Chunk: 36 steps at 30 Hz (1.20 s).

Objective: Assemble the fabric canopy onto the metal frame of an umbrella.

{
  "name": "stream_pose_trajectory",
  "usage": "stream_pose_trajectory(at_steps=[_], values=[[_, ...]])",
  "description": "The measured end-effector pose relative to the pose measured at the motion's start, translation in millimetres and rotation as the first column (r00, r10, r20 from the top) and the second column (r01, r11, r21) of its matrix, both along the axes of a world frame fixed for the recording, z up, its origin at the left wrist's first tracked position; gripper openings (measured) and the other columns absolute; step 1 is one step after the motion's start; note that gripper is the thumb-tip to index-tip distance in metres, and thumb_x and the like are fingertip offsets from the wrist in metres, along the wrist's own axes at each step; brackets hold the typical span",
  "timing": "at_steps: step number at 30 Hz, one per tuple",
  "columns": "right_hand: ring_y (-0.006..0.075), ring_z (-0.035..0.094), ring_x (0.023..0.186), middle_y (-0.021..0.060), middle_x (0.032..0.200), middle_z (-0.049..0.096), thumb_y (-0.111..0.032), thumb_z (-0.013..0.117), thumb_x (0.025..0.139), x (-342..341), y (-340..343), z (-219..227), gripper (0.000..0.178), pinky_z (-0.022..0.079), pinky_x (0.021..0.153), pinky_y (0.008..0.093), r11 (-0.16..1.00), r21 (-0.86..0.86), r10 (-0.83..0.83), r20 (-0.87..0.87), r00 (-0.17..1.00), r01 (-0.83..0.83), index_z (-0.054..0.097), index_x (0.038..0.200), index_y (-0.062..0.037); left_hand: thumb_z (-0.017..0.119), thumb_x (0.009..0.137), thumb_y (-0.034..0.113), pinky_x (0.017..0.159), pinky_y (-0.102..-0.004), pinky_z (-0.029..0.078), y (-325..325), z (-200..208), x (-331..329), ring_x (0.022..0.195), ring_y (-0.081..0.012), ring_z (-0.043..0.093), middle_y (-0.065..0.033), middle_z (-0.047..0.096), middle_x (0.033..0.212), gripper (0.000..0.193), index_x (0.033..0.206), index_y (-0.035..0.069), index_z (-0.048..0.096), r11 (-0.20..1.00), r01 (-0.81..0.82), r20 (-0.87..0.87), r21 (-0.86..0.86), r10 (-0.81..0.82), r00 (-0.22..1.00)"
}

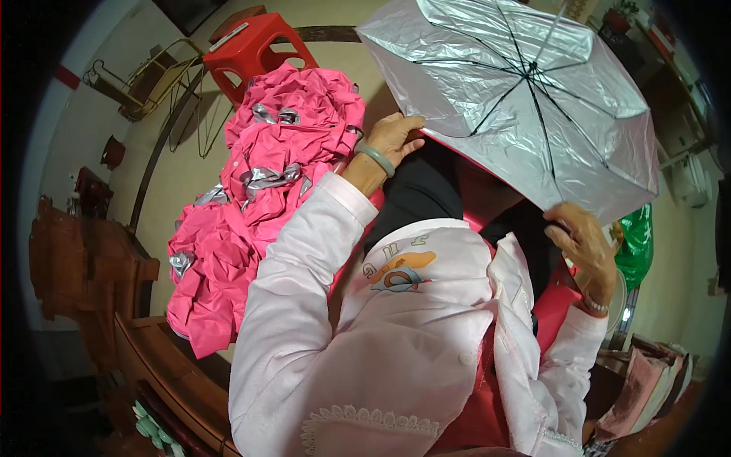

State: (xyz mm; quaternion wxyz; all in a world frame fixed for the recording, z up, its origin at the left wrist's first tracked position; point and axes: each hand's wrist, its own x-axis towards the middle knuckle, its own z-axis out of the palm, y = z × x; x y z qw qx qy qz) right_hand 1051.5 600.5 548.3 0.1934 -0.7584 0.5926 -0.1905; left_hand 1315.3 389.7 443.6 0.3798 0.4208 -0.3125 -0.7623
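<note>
An opened umbrella (472, 99) with a silver lining and black ribs spreads across the upper right, its inner side facing me. A strip of pink outer cloth shows along its near edge. My left hand (391, 143), with a green bangle at the wrist, pinches the canopy's left near corner. At the lower right corner, my right hand (585, 247) is closed on the rim near a rib end; its fingertips are partly hidden. Left of my left arm lies a long heap of crumpled pink and silver umbrella cloth (297, 148).
Behind the heap stands a red plastic stool (259, 47). A gold metal rack (156, 76) is at the far left. Dark wooden furniture (91, 266) fills the left side. Beyond my right hand is a green plastic bag (636, 245). A box (640, 388) sits at the lower right.
</note>
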Motion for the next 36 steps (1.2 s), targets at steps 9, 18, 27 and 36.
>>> stream_pose_trajectory(at_steps=[9,18,27,36], values=[[0.0328,0.052,0.068,0.0153,0.075,0.054,-0.013,0.052,0.081,35,-79,-49,0.014,0.041,0.06,0.0365,0.979,-0.201,0.028,0.038,0.999,-0.019,0.053,0.083,0.0003,0.056,0.082,0.014,0.058,-0.0276,0.052,43,4,-22,0.066,-0.015,0.057,-0.0054,0.057,0.078,0.012,0.087,0.003,0.054,0.933,0.331,-0.203,0.139,-0.3,0.932],[0.0302,0.054,0.074,0.0116,0.08,0.055,-0.024,0.053,0.082,40,-90,-92,0.02,0.043,0.065,0.0369,0.977,-0.167,0.122,-0.065,0.99,-0.131,0.057,0.087,-0.0048,0.055,0.083,0.013,0.053,-0.0256,0.05,54,1,-21,0.058,-0.0126,0.055,-0.0055,0.054,0.07,0.011,0.082,0.002,0.053,0.914,0.376,-0.087,0.151,-0.367,0.926],[0.0305,0.054,0.072,0.0119,0.077,0.055,-0.039,0.052,0.081,41,-88,-99,0.035,0.043,0.061,0.0375,0.993,-0.111,0.02,-0.108,0.994,-0.032,0.054,0.08,-0.0041,0.058,0.078,0.008,0.046,-0.0232,0.045,57,9,-24,0.05,-0.009,0.049,-0.0031,0.05,0.062,0.009,0.077,0.002,0.052,0.941,0.319,0.05,0.113,-0.326,0.944],[0.0326,0.055,0.073,0.014,0.076,0.056,-0.039,0.054,0.079,40,-94,-94,0.035,0.043,0.061,0.0404,0.985,-0.169,0.027,-0.097,0.995,-0.043,0.055,0.077,-0.0038,0.057,0.075,0.003,0.042,-0.0211,0.039,44,3,-24,0.047,-0.0075,0.045,-0.001,0.049,0.06,0.007,0.074,0.004,0.05,0.945,0.277,-0.049,0.173,-0.273,0.961]])
